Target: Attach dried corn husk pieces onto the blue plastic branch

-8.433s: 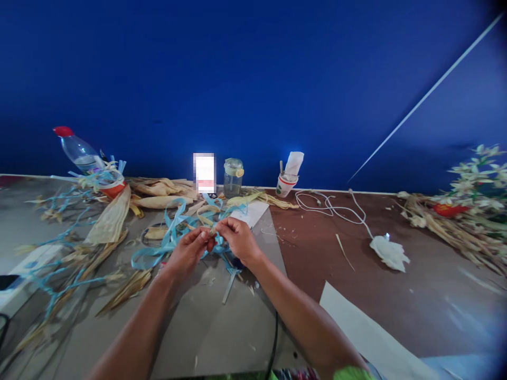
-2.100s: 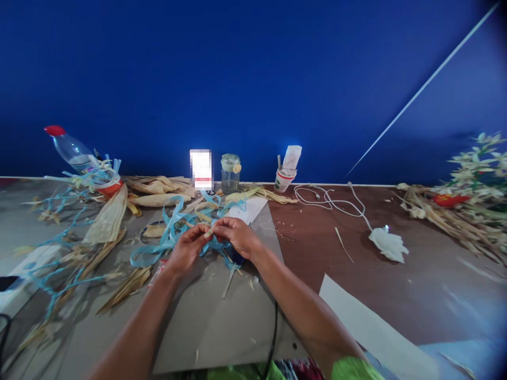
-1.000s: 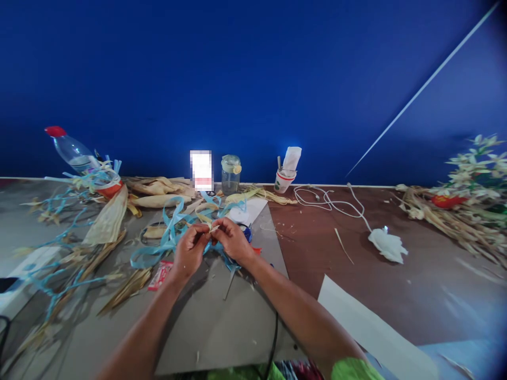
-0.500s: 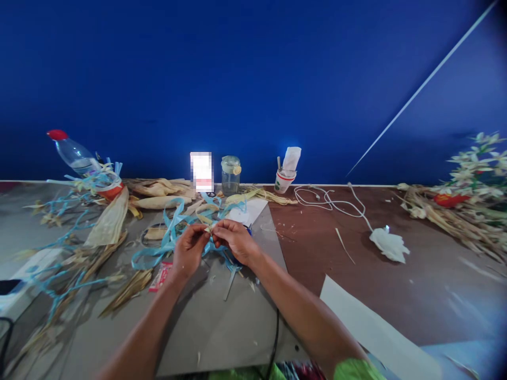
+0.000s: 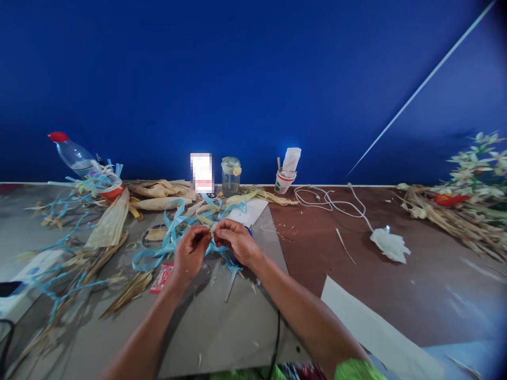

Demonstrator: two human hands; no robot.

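My left hand [image 5: 193, 250] and my right hand [image 5: 237, 240] meet fingertip to fingertip above the table. Pinched between them is a small pale piece of corn husk [image 5: 212, 232], mostly covered by the fingers. Light blue ribbon [image 5: 152, 259] lies in loops beside and behind my left hand. A pale curled strip [image 5: 205, 215] shows just beyond the fingertips. Under my right hand is something dark blue, largely hidden, with a thin pale strip [image 5: 229, 287] sticking out toward me. Below my left wrist lies a red packet [image 5: 161, 278].
Dried corn husks [image 5: 162, 203] lie at the back left near a tilted bottle [image 5: 75, 155] and blue-wrapped stems. A glass jar [image 5: 231, 177], a paper cup [image 5: 285, 181] and a white cable [image 5: 328, 200] line the back. White flowers [image 5: 481, 163] and a paper sheet [image 5: 368, 327] are at right.
My fingertips have drawn closer together over the small husk piece, which now shows less. My left hand has shifted slightly to the right.
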